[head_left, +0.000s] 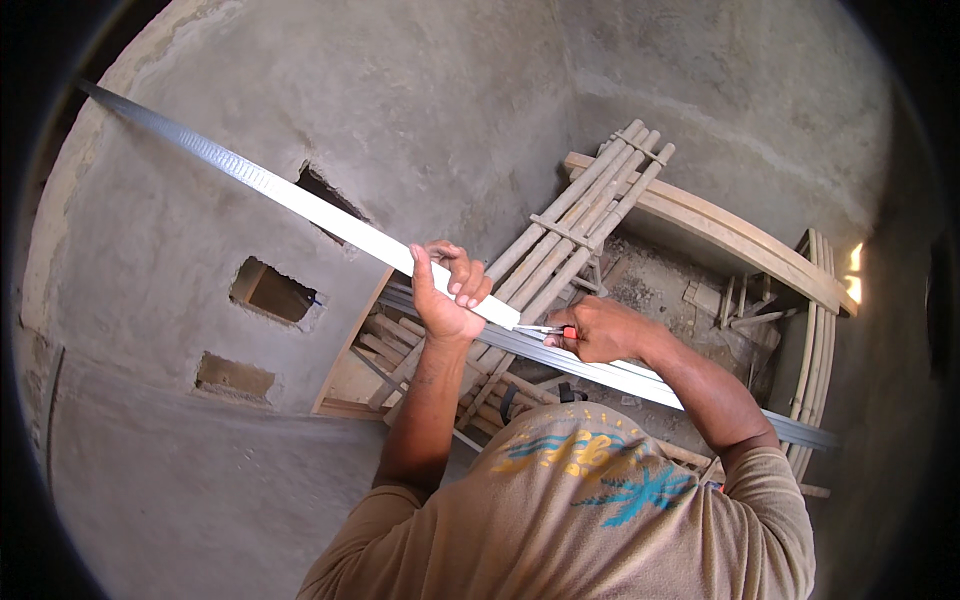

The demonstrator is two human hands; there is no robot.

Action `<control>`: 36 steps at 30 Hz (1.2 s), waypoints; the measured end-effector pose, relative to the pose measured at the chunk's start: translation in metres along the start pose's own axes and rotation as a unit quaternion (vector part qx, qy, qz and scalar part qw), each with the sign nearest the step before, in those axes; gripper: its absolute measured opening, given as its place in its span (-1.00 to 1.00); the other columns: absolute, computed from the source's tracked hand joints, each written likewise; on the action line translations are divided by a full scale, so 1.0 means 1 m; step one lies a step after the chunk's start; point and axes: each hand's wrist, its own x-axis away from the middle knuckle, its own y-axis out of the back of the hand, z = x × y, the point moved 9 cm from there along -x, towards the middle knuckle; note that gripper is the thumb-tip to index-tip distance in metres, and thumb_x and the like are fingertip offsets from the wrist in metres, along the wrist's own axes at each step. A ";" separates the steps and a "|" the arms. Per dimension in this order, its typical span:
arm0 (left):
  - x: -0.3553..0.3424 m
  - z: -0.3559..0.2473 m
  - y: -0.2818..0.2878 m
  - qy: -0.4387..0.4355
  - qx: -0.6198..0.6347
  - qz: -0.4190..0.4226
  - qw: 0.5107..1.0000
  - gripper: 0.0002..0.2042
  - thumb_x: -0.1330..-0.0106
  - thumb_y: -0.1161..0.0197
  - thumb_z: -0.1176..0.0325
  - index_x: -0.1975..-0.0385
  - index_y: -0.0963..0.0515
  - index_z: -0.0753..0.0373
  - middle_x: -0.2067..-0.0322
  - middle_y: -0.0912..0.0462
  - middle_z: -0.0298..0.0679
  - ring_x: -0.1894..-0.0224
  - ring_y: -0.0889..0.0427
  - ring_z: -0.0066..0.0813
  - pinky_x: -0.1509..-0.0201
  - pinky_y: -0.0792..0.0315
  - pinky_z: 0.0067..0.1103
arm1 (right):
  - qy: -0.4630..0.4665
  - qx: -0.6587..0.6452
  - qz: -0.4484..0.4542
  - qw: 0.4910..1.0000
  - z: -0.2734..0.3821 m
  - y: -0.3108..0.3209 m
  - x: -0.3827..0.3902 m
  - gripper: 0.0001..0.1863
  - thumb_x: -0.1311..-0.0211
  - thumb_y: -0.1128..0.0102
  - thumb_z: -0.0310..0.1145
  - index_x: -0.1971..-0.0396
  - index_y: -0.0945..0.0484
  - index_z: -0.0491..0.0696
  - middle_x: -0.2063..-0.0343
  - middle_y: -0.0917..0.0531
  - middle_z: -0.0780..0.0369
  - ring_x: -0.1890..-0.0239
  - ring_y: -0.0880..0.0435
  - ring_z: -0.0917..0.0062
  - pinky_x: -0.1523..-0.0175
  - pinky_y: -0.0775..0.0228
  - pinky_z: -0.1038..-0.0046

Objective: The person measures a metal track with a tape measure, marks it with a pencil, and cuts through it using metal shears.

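A long, shiny metal channel (300,208) slants from the upper left down to the middle of the view. My left hand (450,290) is closed around it near its lower end, thumb on the near side and fingers over the far side. In my right hand (608,330) is a pair of tin snips (542,329), with a bit of red handle showing at the fingers. Their metal jaws point left and meet the end of the channel; whether they bite into it is too small to tell. My right fingers partly hide the handles.
More metal channels (640,382) lie below my hands, running to the right. Bamboo pole platforms (585,225) and a long wooden plank (740,240) stand beyond. The grey plastered wall (430,110) has cut openings, one a square hole (275,292). Rubble covers the floor.
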 end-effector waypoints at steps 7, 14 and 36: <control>0.000 0.000 0.002 0.003 -0.005 -0.004 1.000 -0.53 -0.53 0.04 -0.16 0.29 -0.56 0.14 0.72 -0.15 -0.46 0.75 -0.04 -0.69 0.72 0.00 -0.71 | 0.033 -0.025 -0.009 0.999 -0.007 -0.003 -0.002 -0.73 -0.36 -0.19 -0.18 0.05 -0.66 0.04 0.45 -0.69 0.01 0.28 -0.70 0.09 0.14 -0.48 0.08; 0.002 -0.001 0.004 0.001 -0.014 -0.003 1.000 -0.53 -0.53 0.04 -0.17 0.29 -0.55 0.13 0.71 -0.15 -0.46 0.75 -0.03 -0.70 0.72 0.00 -0.71 | 0.030 0.007 0.001 1.000 -0.005 -0.003 -0.002 -0.72 -0.37 -0.19 -0.18 0.02 -0.66 0.06 0.45 -0.69 0.01 0.30 -0.70 0.09 0.15 -0.47 0.05; -0.002 0.018 0.040 0.037 -0.116 -0.156 0.980 -0.46 -0.43 -0.07 -0.26 0.22 -0.46 0.20 0.57 -0.28 -0.39 0.51 -0.32 -0.52 0.26 -0.41 -0.45 | -0.047 0.072 -0.034 0.996 -0.029 -0.004 -0.011 -0.75 -0.21 -0.19 -0.32 0.13 -0.66 -0.01 0.38 -0.73 0.00 0.18 -0.72 0.07 0.04 -0.53 0.08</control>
